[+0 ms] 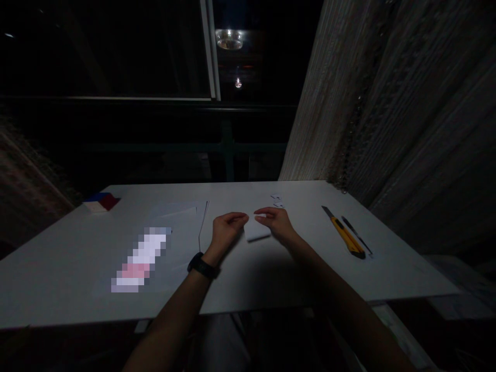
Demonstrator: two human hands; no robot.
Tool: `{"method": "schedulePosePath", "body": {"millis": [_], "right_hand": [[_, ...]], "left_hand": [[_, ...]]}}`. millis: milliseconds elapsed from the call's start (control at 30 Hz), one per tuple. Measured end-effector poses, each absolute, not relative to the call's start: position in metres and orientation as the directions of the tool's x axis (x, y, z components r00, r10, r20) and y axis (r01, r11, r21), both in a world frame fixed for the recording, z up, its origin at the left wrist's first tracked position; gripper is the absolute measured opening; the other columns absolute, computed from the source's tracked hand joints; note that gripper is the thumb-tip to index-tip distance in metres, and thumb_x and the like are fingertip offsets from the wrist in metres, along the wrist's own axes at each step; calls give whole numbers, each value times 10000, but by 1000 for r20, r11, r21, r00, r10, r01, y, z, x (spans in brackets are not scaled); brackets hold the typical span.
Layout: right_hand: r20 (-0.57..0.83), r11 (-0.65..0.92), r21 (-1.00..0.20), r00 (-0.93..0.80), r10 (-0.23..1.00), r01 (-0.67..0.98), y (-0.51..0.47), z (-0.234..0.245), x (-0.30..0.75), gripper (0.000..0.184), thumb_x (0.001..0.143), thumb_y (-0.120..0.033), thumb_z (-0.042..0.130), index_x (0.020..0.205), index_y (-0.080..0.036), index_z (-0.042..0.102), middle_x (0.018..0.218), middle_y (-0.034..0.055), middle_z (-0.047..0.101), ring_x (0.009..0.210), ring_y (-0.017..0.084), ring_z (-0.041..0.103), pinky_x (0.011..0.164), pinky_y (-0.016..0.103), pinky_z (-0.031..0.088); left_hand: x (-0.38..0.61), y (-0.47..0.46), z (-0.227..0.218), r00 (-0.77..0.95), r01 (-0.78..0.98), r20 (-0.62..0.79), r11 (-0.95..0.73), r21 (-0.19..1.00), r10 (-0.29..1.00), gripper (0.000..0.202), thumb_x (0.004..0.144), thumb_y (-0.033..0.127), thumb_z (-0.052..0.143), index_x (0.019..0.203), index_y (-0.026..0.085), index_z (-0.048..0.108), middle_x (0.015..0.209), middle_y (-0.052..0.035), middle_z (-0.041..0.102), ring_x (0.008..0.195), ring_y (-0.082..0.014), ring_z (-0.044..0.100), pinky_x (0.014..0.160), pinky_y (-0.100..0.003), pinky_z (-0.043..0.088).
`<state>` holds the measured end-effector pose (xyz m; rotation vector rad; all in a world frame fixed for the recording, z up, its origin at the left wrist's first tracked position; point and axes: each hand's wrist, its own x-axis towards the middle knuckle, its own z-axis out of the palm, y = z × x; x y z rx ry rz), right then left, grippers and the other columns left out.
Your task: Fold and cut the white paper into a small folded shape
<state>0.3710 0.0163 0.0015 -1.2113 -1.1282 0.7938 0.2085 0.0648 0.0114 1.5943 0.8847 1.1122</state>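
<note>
A small white piece of folded paper [257,232] lies on the white table between my hands. My left hand [229,228], with a dark band on its wrist, pinches at the paper's upper left corner. Thumb and forefinger of my right hand [278,223] are closed at the upper right part of the same paper. The fingertips of both hands are close together but apart. Just beyond my right hand, small paper scraps [276,200] with dark marks rest on the table.
To the right lie a yellow utility knife [346,236], its blade showing, and a dark pen [355,233]. Larger paper sheets [184,227] are on the left, beside a pixelated bright object [143,261]. A coloured cube [101,202] sits at the far left. Curtains [310,119] hang behind.
</note>
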Motion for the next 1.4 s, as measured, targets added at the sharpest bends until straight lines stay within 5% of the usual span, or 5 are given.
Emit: {"method": "schedulePosePath", "body": {"millis": [267,667,967,1200,1400], "right_hand": [[233,217,-972,254,939,92,16,1,371,345,568,-377,731,820,-145,686,570,6,587,496,115,508,481,246,369],[158,174,-984,314,936,-24,18,1,372,329,537,-381,750,740,-138,662,611,27,627,526,138,558,498,252,385],[158,187,-982,376,913,-39,18,4,372,332,510,-387,756,709,-139,661,568,15,610,502,125,531,497,252,379],[224,221,-974,361,905,49,15,5,372,388,561,-378,727,870,-150,672,547,-11,570,496,111,502,483,237,355],[201,214,-977,339,919,-1,16,4,372,325,557,-375,730,782,-147,670,504,-28,525,457,95,457,464,232,322]], "left_hand": [[209,63,10,326,76,277,-317,945,904,236,633,354,699,773,166,729,795,-83,713,767,-216,648,744,-323,483],[210,62,12,316,55,266,-297,953,911,231,617,348,708,763,170,729,790,-79,713,747,-211,645,730,-321,486],[211,64,10,313,51,243,-271,961,918,366,572,326,742,891,149,712,729,-74,693,653,-172,624,635,-278,476],[210,66,9,310,47,257,-285,957,915,364,571,319,738,889,145,709,688,-60,679,624,-159,615,606,-262,472],[210,65,10,309,55,248,-278,959,918,360,578,316,728,896,147,708,672,-58,680,614,-158,617,596,-262,473]]}}
